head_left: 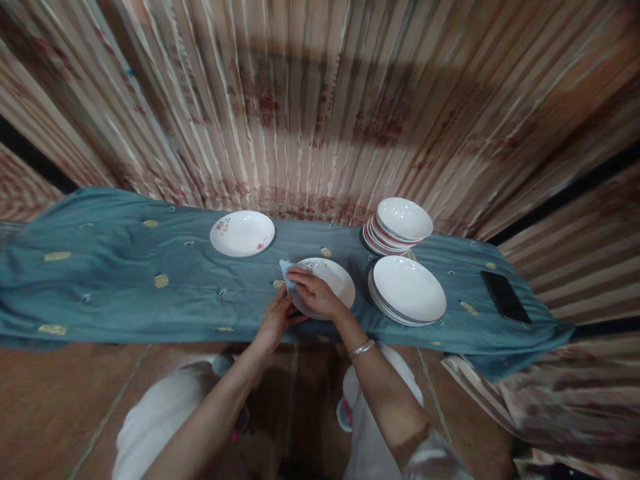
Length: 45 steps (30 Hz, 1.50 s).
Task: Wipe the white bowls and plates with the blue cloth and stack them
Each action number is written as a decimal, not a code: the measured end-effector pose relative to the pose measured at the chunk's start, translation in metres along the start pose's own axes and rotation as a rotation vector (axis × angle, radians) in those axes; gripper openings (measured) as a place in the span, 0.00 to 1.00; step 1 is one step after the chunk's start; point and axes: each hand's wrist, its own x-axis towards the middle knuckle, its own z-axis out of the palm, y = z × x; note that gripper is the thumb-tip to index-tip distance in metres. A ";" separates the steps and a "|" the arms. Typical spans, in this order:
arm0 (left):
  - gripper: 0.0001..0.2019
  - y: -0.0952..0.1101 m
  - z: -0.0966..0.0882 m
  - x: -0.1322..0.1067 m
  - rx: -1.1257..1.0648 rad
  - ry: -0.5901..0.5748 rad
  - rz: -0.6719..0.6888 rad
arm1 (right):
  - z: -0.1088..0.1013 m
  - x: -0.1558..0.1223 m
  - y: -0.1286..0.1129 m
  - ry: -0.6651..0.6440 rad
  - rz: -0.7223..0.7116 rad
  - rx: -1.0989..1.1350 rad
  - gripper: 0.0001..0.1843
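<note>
the white plate (pixel 336 279) sits tilted at the near edge of the teal spread (pixel 125 287), between a lone flowered plate (pixel 243 233) to its left and 2 stacks to its right. the left hand (pixel 274 323) curls around the plate's near-left rim and props it up. the right hand (pixel 313 293), with a bangle (pixel 361 349) at the wrist, closes over a small blue rag (pixel 287 271) and presses it on the plate's left edge. this looks like the wiping step, with the rag at the rim and most of the plate's face uncovered.

a next stroke would call for a firm hold from the left hand, since the plate overhangs the table edge, and for the rag to cross the face without knocking the near stack (pixel 409 290) just beside it. the far stack (pixel 403 223) stands behind that one, close to the striped curtain (pixel 320 100). a dark phone (pixel 505 297) lies well apart at the right end.
</note>
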 end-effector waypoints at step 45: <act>0.38 0.002 0.002 0.001 0.070 0.034 0.019 | -0.064 -0.084 -0.001 -0.181 0.223 -0.189 0.14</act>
